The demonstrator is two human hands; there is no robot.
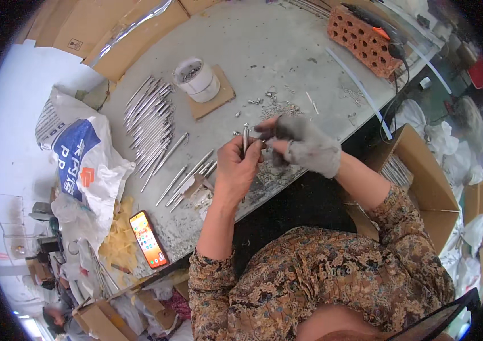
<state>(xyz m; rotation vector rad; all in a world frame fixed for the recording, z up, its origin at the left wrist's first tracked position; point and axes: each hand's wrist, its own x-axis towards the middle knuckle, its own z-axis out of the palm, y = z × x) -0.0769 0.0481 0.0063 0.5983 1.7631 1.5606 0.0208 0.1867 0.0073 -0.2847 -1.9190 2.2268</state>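
Observation:
My left hand [234,169] is bare and grips a thin metal rod [246,138] that stands upright above the grey table [264,51]. My right hand [304,145] wears a grey fingerless glove, and its fingertips pinch at the rod's upper part. A heap of similar metal rods [150,122] lies to the left of my hands. A few more rods [187,176] lie loose just beside my left wrist. Small metal parts [278,107] are scattered beyond my hands.
A white tub [197,79] stands on a cardboard square. A perforated red brick [360,41] with a black tool on it sits at the far right. A phone [149,238] with a lit screen lies near the table's edge. A white printed sack [79,159] is at left, an open carton [423,176] at right.

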